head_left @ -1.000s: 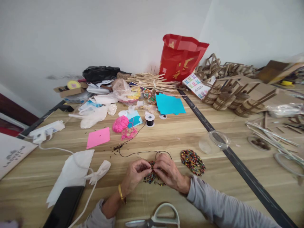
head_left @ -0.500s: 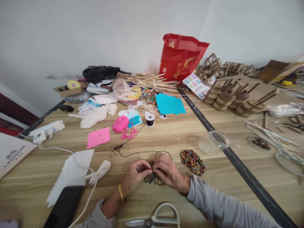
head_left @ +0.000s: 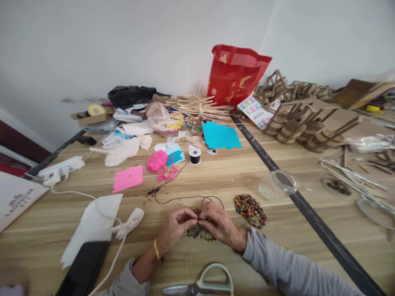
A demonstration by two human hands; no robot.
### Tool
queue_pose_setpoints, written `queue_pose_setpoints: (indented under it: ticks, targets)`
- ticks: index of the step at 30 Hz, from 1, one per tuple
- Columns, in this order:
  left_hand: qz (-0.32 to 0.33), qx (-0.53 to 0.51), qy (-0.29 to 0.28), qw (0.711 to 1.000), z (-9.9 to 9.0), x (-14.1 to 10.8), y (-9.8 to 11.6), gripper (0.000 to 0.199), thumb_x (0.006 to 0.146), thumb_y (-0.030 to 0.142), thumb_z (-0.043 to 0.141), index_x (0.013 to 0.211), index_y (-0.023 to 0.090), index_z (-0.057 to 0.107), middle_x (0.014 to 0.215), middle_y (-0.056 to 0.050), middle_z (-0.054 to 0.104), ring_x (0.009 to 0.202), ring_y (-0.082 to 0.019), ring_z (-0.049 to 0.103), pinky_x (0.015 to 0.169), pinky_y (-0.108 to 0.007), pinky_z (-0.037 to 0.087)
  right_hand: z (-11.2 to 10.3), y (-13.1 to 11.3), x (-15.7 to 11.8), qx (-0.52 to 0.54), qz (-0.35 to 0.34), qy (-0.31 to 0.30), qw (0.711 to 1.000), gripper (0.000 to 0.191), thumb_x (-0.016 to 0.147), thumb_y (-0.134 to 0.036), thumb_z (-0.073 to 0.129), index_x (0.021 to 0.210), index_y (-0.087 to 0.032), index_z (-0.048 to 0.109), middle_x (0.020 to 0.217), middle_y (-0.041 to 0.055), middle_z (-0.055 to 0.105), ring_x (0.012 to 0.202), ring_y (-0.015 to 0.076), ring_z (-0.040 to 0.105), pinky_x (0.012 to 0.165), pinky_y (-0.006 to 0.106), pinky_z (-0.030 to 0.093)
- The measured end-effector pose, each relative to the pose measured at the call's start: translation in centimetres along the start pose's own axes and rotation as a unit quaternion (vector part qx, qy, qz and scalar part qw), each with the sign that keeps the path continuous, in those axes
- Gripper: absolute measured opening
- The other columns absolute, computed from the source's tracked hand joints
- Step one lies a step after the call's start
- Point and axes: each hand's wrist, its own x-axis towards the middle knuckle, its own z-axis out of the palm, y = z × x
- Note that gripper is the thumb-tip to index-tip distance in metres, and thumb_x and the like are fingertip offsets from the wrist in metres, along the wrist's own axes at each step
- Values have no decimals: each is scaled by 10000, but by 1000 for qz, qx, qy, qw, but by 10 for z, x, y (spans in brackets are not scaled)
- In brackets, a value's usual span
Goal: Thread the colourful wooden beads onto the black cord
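Observation:
Fingertip to fingertip over a small pile of multicoloured beads (head_left: pixel 195 231), my two hands are both pinched closed. A tiny dark bead, largely hidden, shows at the pinched thumb and forefinger of my left hand (head_left: pixel 178 225). My right hand (head_left: pixel 217 222) pinches a thin black cord (head_left: pixel 177 199), whose end at the fingers is mostly covered. This cord loops across the table behind the hands and runs toward a white spool of black cord (head_left: pixel 194 156). Coiled strands of multicoloured beads (head_left: pixel 250 211) lie to the right of my right hand.
Scissors (head_left: pixel 212 281) lie near the front edge. A phone (head_left: pixel 83 269), white paper (head_left: pixel 92 230) and a white cable are at left. Pink yarn (head_left: pixel 156 160) and blue sheets (head_left: pixel 221 135) lie farther back. At right are a clear jar (head_left: pixel 279 183) and small woven baskets (head_left: pixel 290 130).
Almost nothing differs. Both hands keep their pinch over the beads, with my right hand's knuckles shifted very slightly.

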Motion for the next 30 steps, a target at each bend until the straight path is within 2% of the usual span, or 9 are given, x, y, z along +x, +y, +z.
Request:
queue_pose_setpoints:
  ticks: [6, 12, 30]
  targets:
    - [7, 13, -1, 1000, 0, 0, 1, 181, 663, 285, 738, 700, 118, 681, 667, -30, 622, 632, -131, 537, 602, -232, 414, 0, -1, 0, 13, 1, -10, 1000, 56, 909, -217, 548, 865, -188, 528, 783, 41, 574, 760, 166, 516, 674, 299, 443]
    - [10, 6, -4, 1000, 0, 0, -3, 179, 666, 286, 738, 706, 120, 685, 681, -32, 625, 633, -130, 539, 602, -232, 414, 0, 2, -1, 3, -17, -16, 1000, 34, 913, -199, 537, 879, -196, 535, 802, 40, 575, 769, 163, 517, 686, 295, 446]
    - [10, 26, -3, 1000, -1, 0, -1, 170, 692, 287, 718, 756, 130, 721, 736, -55, 683, 682, -157, 593, 648, -247, 462, -1, 0, 0, -2, -1, -6, 1000, 29, 916, -191, 523, 892, -192, 539, 822, 51, 590, 791, 169, 539, 701, 307, 471]
